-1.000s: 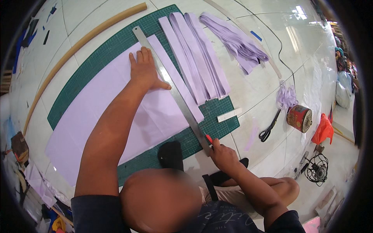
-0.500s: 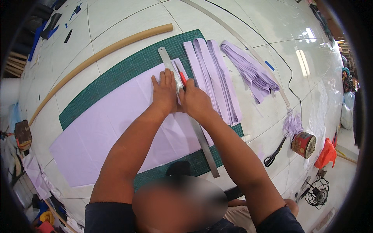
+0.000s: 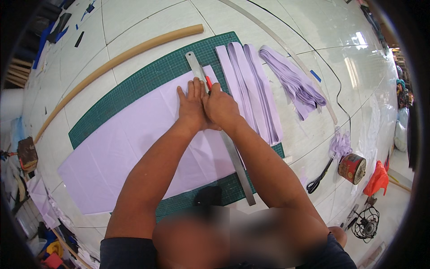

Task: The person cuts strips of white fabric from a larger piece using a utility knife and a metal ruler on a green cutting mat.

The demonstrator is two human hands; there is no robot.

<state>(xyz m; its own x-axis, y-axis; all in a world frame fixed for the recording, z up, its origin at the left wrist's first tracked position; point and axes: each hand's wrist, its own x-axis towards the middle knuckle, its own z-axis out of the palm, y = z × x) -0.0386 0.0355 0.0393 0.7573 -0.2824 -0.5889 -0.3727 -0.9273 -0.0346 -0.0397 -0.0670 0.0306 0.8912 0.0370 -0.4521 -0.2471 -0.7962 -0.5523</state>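
Observation:
A large sheet of lilac fabric point(image 3: 134, 139) lies flat over a green gridded cutting mat point(image 3: 103, 114). A long steel ruler point(image 3: 240, 172) rests across the fabric near its right end. My left hand point(image 3: 191, 110) presses the ruler down, fingers stretched out flat. Close against it, my right hand point(image 3: 222, 107) grips a red utility knife point(image 3: 208, 82) at the ruler's right edge. The knife's blade is too small to make out. Right of my hands, folded lilac strips point(image 3: 257, 98) lie in long loops, partly on the mat.
A bundle of lilac strips point(image 3: 293, 83) lies farther right on the tiled floor. A brown tube point(image 3: 121, 58) lies beyond the mat. Black-handled scissors point(image 3: 319, 178), a red tin point(image 3: 351, 169), a red plastic bag point(image 3: 377, 178) and a small fan point(image 3: 367, 227) are at the right.
My right hand has moved left with the knife, closer to my left hand and the ruler. My left hand stays on the ruler. The whole view has shifted slightly.

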